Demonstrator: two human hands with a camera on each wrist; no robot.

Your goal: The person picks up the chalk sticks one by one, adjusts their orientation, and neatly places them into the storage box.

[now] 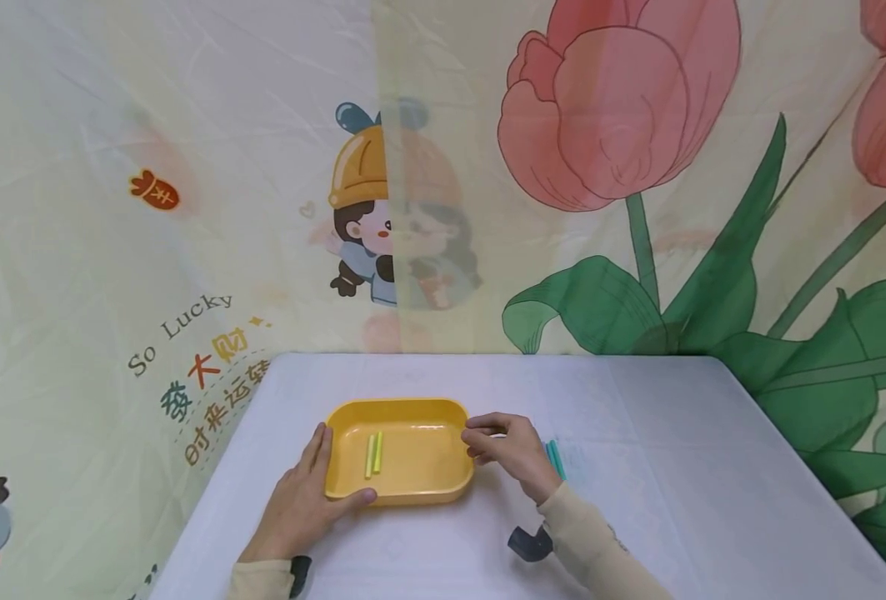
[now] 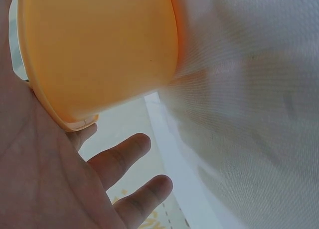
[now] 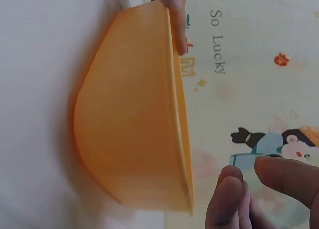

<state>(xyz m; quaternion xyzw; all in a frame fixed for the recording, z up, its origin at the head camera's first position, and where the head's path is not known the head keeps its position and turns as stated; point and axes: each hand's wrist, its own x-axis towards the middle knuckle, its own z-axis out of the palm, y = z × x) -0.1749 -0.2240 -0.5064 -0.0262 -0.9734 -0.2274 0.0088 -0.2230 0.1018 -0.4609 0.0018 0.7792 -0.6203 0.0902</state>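
A yellow tray [image 1: 427, 493] with rounded corners sits on the white-covered table. Inside it, left of the middle, lie two short yellow-green sticks [image 1: 373, 455], side by side. My left hand [image 1: 300, 504] rests against the tray's left side, its thumb along the front rim; in the left wrist view its fingers [image 2: 122, 161] stretch out past the tray wall. Beside the right rim is my right hand [image 1: 508, 446], with thumb and fingertips close together. A small gap shows between them in the right wrist view, and I see nothing held there.
Teal sticks [image 1: 555, 460] lie on the table [image 1: 638, 500] just beyond my right wrist, partly hidden by it. A printed cloth [image 1: 443, 167] with tulips and cartoon figures hangs behind the table. A black wrist mount [image 1: 530, 544] sits by the right sleeve.
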